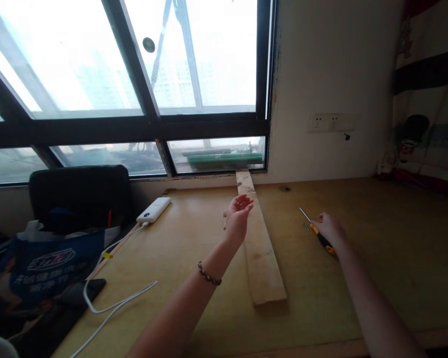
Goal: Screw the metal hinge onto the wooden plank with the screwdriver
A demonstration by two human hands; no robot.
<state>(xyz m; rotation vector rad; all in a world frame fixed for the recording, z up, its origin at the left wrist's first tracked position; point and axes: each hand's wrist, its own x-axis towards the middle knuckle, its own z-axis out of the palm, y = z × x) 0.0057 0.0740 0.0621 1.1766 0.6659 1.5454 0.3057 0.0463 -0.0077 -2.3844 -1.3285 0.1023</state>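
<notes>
A long wooden plank (pixel 263 248) lies on the table, running from near the window toward me. Over its left edge is my left hand (pixel 239 214), palm turned inward, fingers loosely curled and apart with nothing visible in them. To the right, my right hand (pixel 328 229) has its fingers closed on a screwdriver (pixel 323 242) with a black and yellow handle. The screwdriver's metal shaft points away to the left. Several small screws (pixel 305 226) lie beside the shaft. A small thin piece (pixel 224 222), its kind unclear, rests left of my left hand.
A white power bank (pixel 154 210) with a white cable (pixel 114 303) lies on the table's (pixel 194 318) left side. Beyond that edge are a black chair (pixel 80 191) and a blue bag (pixel 48 263). A window and a wall with sockets (pixel 330 123) border the back.
</notes>
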